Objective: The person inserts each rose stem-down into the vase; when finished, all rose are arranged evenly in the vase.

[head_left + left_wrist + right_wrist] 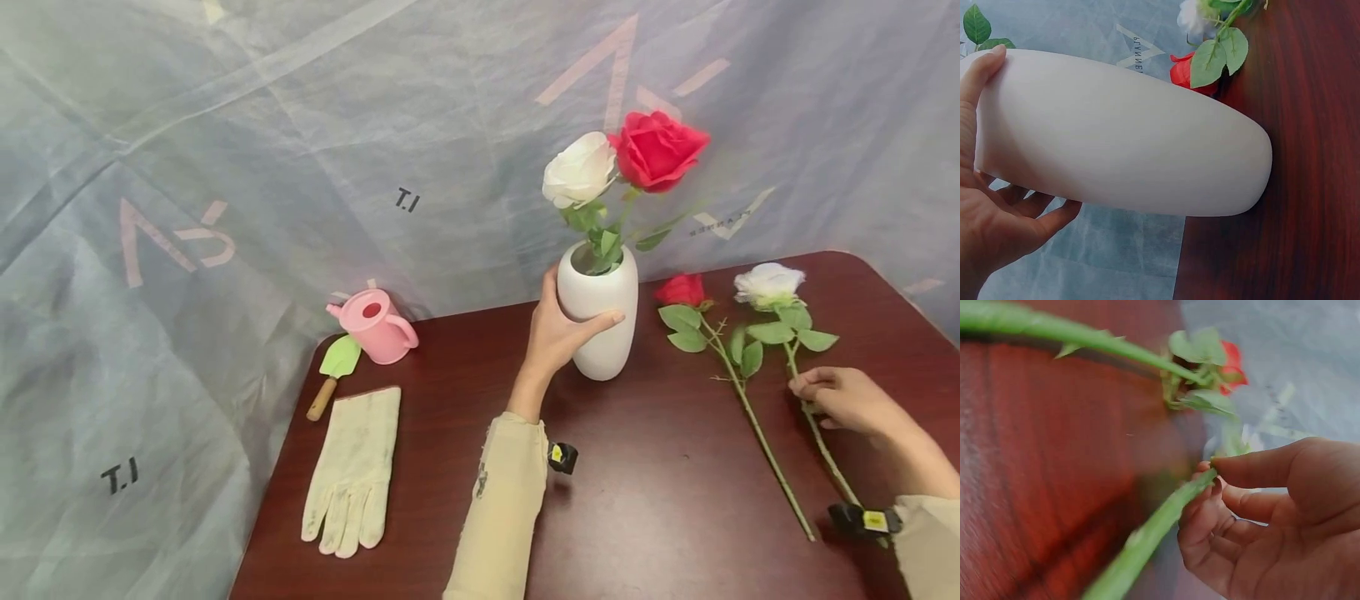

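Observation:
A white vase stands upright near the table's back edge, with a white rose and a red rose in its mouth. My left hand grips the vase from its left side, the thumb across the front; the left wrist view shows the fingers round its upper part. On the right, my right hand pinches the green stem of another white rose between thumb and fingers, as the right wrist view also shows. Beside it a second red rose lies on the table.
At the left of the dark red table are a pink watering can, a small green trowel with a wooden handle and a cream work glove. A grey sheet hangs behind the table.

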Demonstrator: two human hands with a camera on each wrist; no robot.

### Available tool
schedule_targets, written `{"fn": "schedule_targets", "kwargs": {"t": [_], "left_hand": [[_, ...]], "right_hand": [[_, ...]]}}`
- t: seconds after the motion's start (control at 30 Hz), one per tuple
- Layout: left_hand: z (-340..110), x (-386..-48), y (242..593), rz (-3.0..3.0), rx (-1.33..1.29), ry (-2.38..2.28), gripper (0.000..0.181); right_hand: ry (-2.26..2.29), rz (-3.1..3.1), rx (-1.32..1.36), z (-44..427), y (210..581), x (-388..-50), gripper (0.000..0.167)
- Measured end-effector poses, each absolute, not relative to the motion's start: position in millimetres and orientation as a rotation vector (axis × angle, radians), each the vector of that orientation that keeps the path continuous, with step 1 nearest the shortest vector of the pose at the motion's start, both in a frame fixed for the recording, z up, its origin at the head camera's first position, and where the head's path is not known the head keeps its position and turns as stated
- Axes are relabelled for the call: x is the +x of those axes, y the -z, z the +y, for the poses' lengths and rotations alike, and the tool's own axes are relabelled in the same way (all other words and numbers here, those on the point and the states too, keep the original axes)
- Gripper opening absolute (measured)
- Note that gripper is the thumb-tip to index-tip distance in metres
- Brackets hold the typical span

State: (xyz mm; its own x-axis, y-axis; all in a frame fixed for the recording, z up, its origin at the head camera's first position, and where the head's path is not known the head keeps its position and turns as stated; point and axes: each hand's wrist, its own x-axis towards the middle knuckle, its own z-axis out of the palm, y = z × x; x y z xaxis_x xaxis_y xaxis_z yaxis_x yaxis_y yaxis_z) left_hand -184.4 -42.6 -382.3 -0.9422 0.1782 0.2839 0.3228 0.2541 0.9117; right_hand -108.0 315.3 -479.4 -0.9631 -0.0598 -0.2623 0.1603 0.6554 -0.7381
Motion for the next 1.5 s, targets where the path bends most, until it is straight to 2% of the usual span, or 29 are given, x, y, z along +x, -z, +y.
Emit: {"fn": "schedule_targets", "kwargs": {"t": [0.17, 0.27, 0.37, 0.5, 0.63, 0.73, 0.87, 1.17, 1.5], "left_hand": [[-39, -195, 395, -2.385, -0.501, 1.757, 0.09], [-39, -196, 397, -2.386, -0.496, 1.754, 0.09], [-40, -195, 396, -2.394, -0.492, 1.755, 0.091], [-42, -184, 381, -2.391, -0.484, 1.779, 0.088], [-43, -172, 364, -2.392, -0.477, 1.793, 0.085], [-43, -170, 362, -2.399, -0.477, 1.788, 0.086], [-43, -170, 361, -2.402, -0.488, 1.779, 0.085], [-44, -170, 362, -2.401, -0.494, 1.78, 0.085], [-42, -196, 397, -2.379, -0.517, 1.763, 0.09]], "right_hand": [[1.364, 2.659, 0.201, 347, 511, -111, 0.047], [1.602, 2.611, 0.17, 359, 520, -111, 0.034], [2.105, 2.234, -0.036, 356, 506, -107, 0.017], [2.567, 1.402, -0.44, 332, 472, -102, 0.036], [2.619, 0.948, -0.689, 307, 450, -102, 0.049], [2.629, 1.086, -0.766, 294, 442, -101, 0.044], [2.677, 1.306, -0.782, 281, 438, -99, 0.038], [2.708, 1.091, -0.881, 268, 433, -105, 0.041], [2.761, 0.875, -0.853, 264, 432, -110, 0.043]]}}
